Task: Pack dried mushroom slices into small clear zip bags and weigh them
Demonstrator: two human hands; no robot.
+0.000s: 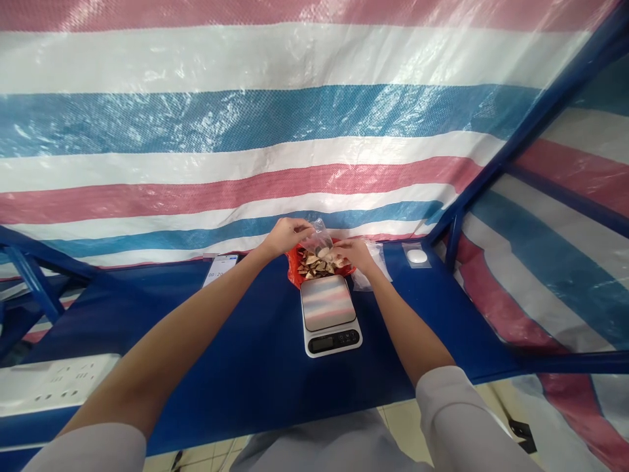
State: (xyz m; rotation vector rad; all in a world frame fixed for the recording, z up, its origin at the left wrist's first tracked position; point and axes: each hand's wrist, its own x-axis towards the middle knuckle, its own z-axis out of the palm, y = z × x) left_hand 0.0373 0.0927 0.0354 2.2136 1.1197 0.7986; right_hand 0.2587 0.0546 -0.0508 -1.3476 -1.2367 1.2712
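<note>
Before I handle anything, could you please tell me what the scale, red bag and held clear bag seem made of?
Scale: probably a metal or glass plate, glossy with striped reflections, on a white, plastic-looking body. Red bag: likely thin plastic, crinkled, shiny. Held clear bag: apparently plastic film, see-through, glinting.

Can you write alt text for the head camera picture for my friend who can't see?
A left hand holds a clear bag over brown slices in a red bag, the right hand at its side. Nearer, a scale sits on a blue table, with a phone to the left and striped sheeting behind.
</note>
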